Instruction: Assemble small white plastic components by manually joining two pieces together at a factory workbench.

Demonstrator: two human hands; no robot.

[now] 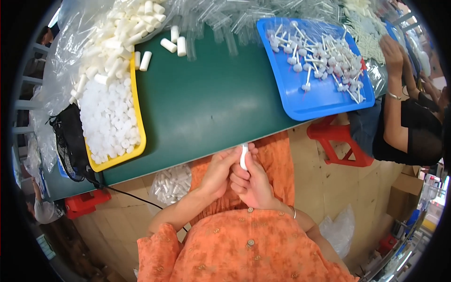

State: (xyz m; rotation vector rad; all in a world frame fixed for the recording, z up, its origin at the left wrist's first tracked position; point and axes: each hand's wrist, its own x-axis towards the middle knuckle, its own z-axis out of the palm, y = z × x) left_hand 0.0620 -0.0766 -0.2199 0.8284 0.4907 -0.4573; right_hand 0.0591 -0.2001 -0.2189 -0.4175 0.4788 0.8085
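Observation:
Close to the table's front edge, my two hands meet in front of my body. A small white tube-like piece [244, 157] stands upright between them. My right hand [256, 183] is closed around it, with the thumb along its side. The fingers of my left hand [221, 170] are pinched at the same piece from the other side. My fingers hide part of it, so its exact kind is unclear. To the left is a yellow tray [139, 123] of small white caps. A blue tray [296, 101] on the right holds many white-headed stick pieces.
White cylinders [136, 28] are heaped on clear plastic at the back left, with several loose on the green table [202, 103]. Clear tubes [225, 21] pile up behind. A red stool [338, 141] and another person's arm [394, 98] are at right. A bag of white pieces [171, 183] sits below the table edge.

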